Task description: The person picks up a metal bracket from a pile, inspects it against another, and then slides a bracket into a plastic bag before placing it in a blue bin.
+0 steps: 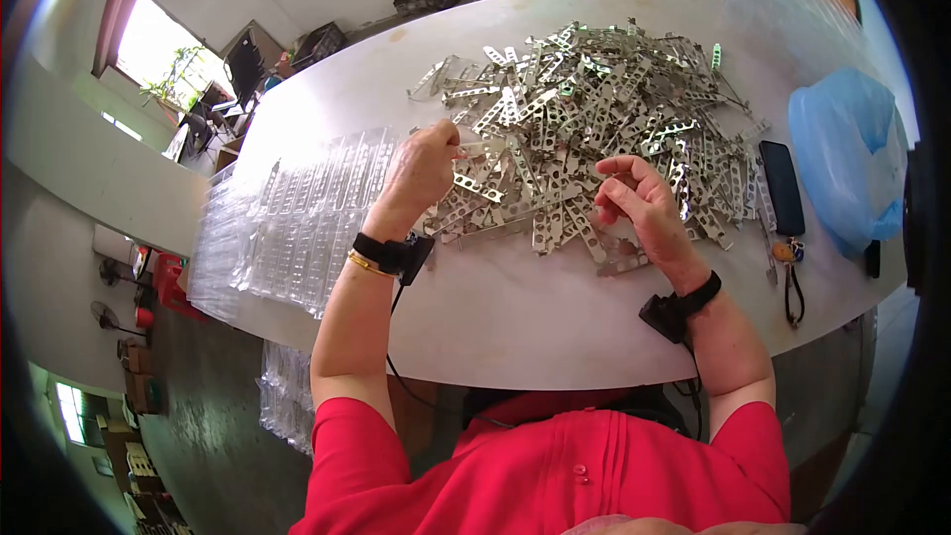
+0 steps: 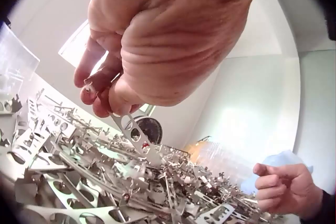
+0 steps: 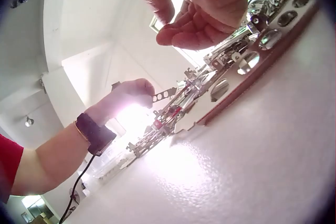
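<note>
My left hand (image 1: 421, 170) pinches one end of a flat metal strip with round holes (image 2: 137, 136) between thumb and fingers. The strip's other end points down toward a large heap of similar perforated metal strips (image 1: 584, 119). Over the heap's near right edge is my right hand (image 1: 649, 206), its fingers loosely bent. Nothing shows between those fingers in the right wrist view, where the hand (image 3: 205, 11) hangs above the strips at the table's surface.
Stacked clear plastic trays (image 1: 307, 208) lie left of the heap on the white table (image 1: 495, 327). To the right are a dark phone (image 1: 782, 188), a keychain with a strap (image 1: 790, 253) and a blue plastic bag (image 1: 847, 159). Clear plastic sheeting (image 1: 783, 15) covers the far right corner.
</note>
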Available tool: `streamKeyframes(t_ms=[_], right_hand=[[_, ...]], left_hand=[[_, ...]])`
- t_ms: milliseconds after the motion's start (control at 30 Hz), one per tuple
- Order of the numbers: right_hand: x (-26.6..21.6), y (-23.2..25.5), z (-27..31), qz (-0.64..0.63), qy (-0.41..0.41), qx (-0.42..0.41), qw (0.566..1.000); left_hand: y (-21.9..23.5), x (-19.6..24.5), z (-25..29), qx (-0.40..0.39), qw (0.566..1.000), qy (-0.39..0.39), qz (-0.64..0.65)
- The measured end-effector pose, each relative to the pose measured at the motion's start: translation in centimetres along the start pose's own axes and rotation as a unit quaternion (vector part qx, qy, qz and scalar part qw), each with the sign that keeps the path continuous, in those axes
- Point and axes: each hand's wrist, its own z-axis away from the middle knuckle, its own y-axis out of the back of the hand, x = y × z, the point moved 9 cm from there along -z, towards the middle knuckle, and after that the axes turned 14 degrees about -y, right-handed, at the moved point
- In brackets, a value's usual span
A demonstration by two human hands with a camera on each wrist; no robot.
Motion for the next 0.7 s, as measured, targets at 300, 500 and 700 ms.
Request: streamKeyframes(t_ms=[300,500,700], right_hand=[[-0.1,-0.3,0.1,-0.018,-0.007,-0.025,1.0],[-0.4,0.5,-0.1,0.004,0.031,-0.022,0.999],[-0.3,0.7,-0.2,-0.002,0.006,-0.01,1.0]], left_hand=[[-6.1,7.0,1.0,0.001,0.798,0.112,0.592],[-9.8,8.0,1.6,0.02,0.773,0.148,0.616],[-10.7,8.8,2.7,0.017,0.712,0.156,0.684]])
